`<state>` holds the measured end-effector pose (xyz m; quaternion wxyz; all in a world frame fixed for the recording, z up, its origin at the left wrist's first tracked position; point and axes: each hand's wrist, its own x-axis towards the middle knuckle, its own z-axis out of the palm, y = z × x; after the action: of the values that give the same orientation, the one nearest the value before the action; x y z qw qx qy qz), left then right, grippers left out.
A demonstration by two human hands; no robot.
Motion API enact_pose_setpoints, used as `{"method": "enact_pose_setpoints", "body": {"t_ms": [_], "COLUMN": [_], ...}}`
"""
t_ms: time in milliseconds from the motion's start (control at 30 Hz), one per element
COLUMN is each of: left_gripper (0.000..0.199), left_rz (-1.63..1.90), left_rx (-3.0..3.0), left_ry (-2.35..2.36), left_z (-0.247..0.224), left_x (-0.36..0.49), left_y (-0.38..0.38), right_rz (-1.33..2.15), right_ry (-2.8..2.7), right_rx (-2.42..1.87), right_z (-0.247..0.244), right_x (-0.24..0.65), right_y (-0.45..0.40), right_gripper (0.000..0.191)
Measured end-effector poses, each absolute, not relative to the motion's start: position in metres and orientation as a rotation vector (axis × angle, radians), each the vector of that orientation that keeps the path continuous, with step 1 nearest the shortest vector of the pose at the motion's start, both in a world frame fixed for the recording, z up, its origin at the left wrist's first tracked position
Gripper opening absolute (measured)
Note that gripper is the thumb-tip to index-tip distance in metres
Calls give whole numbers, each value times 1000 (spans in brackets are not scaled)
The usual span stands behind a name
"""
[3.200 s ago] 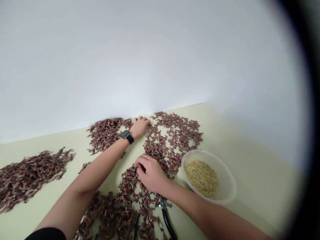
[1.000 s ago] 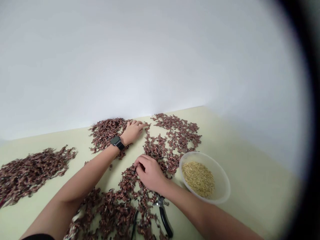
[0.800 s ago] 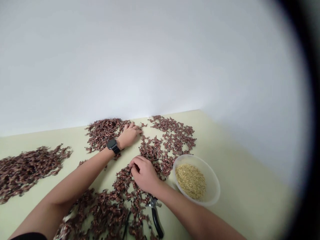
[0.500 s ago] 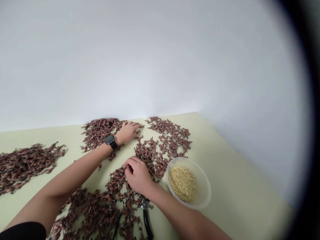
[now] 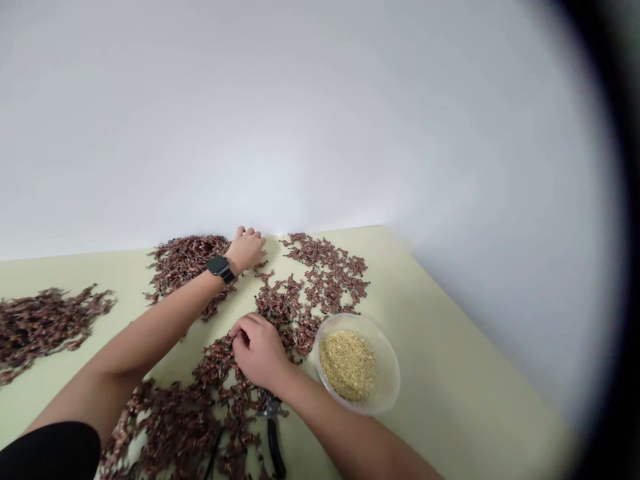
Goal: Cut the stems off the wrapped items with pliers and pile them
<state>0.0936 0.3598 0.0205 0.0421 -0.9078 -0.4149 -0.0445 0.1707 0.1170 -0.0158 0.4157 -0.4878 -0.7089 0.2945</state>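
My left hand [image 5: 247,250], with a black watch [image 5: 220,267] on the wrist, is at the right edge of the far pile of small brown figures [image 5: 185,263]. Its fingers are apart and slightly bent, with nothing visible in them. Closer to me, my right hand [image 5: 261,352] is closed, thumb and fingertips together above the near heap of brown figures [image 5: 185,427]. What it pinches, if anything, is hidden. The figures are glossy with dark tips; their exact kind is too small to tell. Black-handled pliers [image 5: 274,440] lie among them below my right wrist.
A clear round bowl [image 5: 393,373] of yellow granules [image 5: 347,365] stands right of my right forearm. More brown figures [image 5: 333,273] spread behind it, and another pile [image 5: 45,327] lies at the far left. A white wall [image 5: 300,133] borders the pale yellow table [image 5: 440,347].
The view has turned a little to the right, so everything sits further left. My left hand's fingers, stretched out to the right before, have bent and swung back toward the wall. My right hand keeps its pinch.
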Motion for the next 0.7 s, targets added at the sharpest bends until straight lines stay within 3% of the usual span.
{"method": "enact_pose_setpoints", "body": {"t_ms": [200,433,700], "left_gripper": [35,21,43], "left_rz": [69,93,-72], "left_rx": [-3175,-3025,-2940], "left_ry": [-1077,-1197,-1179], "left_z": [23,20,11], "left_x": [94,75,120], "left_y": [354,365,383], "right_rz": [732,737,732], "right_ry": [-1771,-1767,-1771], "right_rx": [-1211,-1210,-1216], "right_z": [-17,-16,-17], "right_x": [170,171,171], "right_y": [118,118,118], "right_gripper": [18,18,17]}}
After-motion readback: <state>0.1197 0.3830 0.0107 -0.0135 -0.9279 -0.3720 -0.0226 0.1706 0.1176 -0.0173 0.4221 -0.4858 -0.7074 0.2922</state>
